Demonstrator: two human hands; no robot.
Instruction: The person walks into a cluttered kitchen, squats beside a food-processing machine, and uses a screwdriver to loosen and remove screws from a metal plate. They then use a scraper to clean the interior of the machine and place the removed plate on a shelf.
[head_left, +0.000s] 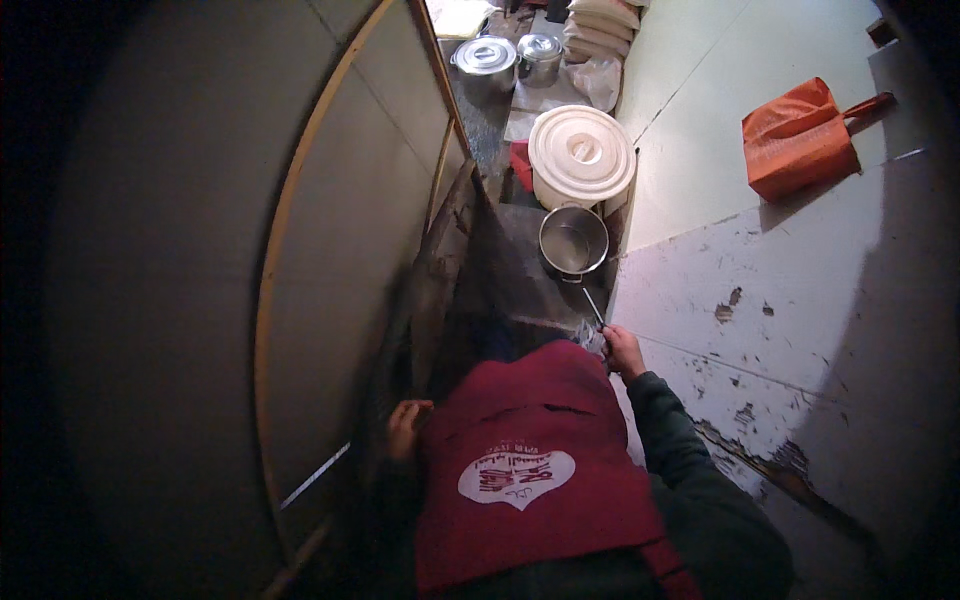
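My right hand [622, 348] grips the thin handle of a steel saucepan [573, 240], which looks empty and hangs out in front of me over the dark floor. A crumpled bit of grey material [591, 337] is bunched against that hand at the handle. My left hand [404, 424] rests with curled fingers on the edge of a dark panel [432, 290] at my left side; whether it grips the edge is unclear. A red apron [530, 470] covers my front.
A white bucket with a lid [581, 155] stands just beyond the saucepan. Two lidded steel pots [487, 58] and stacked sacks [600, 28] sit farther back. An orange bag [800, 140] lies on the pale, chipped surface [800, 300] to the right. A large framed board [300, 250] leans at left.
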